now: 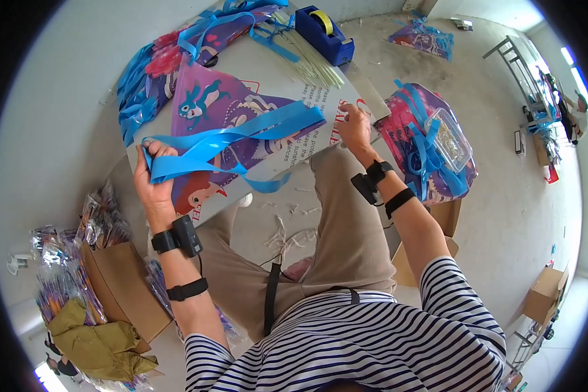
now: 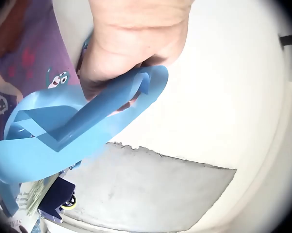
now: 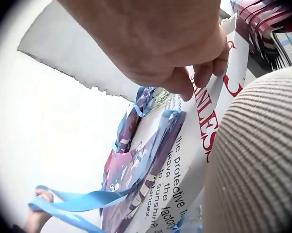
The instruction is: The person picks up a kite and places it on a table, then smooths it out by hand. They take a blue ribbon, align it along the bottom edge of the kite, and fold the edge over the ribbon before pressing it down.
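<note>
Striped shirt (image 1: 346,340) sits nearest. From left: olive garment (image 1: 91,340) against cardboard box (image 1: 121,281); left hand (image 1: 155,175), fingers curled round blue ribbon (image 1: 274,123), which partly covers a purple cartoon-print pennant (image 1: 225,108) on lettered board (image 1: 326,134); blue tape dispenser (image 1: 323,39); right hand (image 1: 357,129), fingers loosely bent near the board's edge; clear tub (image 1: 449,140) atop pennant pile (image 1: 398,140).

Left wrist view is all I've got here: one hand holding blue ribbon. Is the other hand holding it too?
Observer: No, the right hand is apart from the ribbon, near some red lettering.
Visitor: Oh! And what's over on the person's right?
Observer: A clear box, resting on a printed bundle.
Visitor: What are they wearing up top?
Observer: A striped shirt.
</note>
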`<state>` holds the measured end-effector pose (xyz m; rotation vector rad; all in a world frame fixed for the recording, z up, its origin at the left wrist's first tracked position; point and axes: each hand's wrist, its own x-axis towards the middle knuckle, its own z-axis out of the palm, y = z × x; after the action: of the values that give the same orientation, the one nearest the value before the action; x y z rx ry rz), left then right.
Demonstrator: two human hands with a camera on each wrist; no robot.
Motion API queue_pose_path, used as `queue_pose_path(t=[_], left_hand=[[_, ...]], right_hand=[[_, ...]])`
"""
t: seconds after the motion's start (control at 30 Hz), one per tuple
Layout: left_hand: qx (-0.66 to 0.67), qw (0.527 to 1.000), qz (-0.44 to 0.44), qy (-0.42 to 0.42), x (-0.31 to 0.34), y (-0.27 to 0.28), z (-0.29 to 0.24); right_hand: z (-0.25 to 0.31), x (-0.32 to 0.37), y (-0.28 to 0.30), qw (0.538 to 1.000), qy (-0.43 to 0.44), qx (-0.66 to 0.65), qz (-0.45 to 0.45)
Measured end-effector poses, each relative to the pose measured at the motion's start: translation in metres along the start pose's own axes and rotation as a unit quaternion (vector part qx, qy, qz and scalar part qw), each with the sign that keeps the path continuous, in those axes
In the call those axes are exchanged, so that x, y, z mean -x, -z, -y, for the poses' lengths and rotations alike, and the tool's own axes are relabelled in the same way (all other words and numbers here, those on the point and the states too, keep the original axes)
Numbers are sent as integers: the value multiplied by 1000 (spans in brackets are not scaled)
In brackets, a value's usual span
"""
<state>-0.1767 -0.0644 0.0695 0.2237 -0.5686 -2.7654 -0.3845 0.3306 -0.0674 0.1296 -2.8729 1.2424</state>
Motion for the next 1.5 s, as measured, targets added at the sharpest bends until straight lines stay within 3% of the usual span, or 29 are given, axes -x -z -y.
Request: queue_pose_path(t=[0.23, 0.3, 0.4, 0.5, 0.77, 0.8, 0.83, 0.9, 0.93, 0.97, 1.03, 1.17, 1.3, 1.37, 1.4, 1.43, 1.47, 1.5], left_hand=[[-12, 999, -33, -3, 8, 8, -8], [-18, 999, -36, -5, 7, 5, -3], [-26, 998, -55, -11, 6, 4, 1], [-36, 999, -14, 15, 5, 8, 0], [-46, 997, -54, -1, 13, 20, -22], [-24, 999, 2, 25, 12, 25, -33], [-23, 999, 2, 22, 13, 31, -39], [-110, 951, -253, -136, 25, 11, -45], [-114, 967, -198, -111, 31, 38, -68], [-112, 965, -203, -119, 37, 54, -83], [-129, 986, -40, -97, 50, 73, -109], [-118, 986, -32, -116, 92, 86, -145], [-86, 968, -131, -196, 143, 164, -233], [-139, 905, -313, -254, 182, 177, -260], [-141, 900, -319, -262, 197, 191, -269], [-198, 856, -382, -286, 214, 203, -278], [-289, 782, -450, -319, 220, 198, -272], [-451, 636, -531, -331, 220, 190, -261]], right_hand=[[16, 0, -17, 997, 62, -36, -9], [25, -2, -23, 994, 58, -57, -73], [48, -4, -21, 997, 13, -55, -48], [57, -8, -31, 999, 17, -3, -45], [30, -20, -40, 999, 6, 43, 4], [30, -21, -37, 999, 5, 27, 17], [31, -22, -35, 999, 8, 27, 17], [28, -25, -36, 998, 14, 39, 40], [27, -25, -37, 998, 27, 47, 19], [26, -27, -36, 998, 34, 45, 25], [22, -31, -38, 998, 34, 47, 37], [23, -33, -35, 997, 49, 44, 42], [17, -39, -34, 996, 33, 62, 60], [8, -46, -38, 995, 42, 64, 62], [7, -46, -37, 995, 53, 60, 65], [7, -46, -36, 994, 64, 56, 66], [5, -50, -37, 994, 67, 53, 74], [1, -52, -39, 994, 55, 49, 76]])
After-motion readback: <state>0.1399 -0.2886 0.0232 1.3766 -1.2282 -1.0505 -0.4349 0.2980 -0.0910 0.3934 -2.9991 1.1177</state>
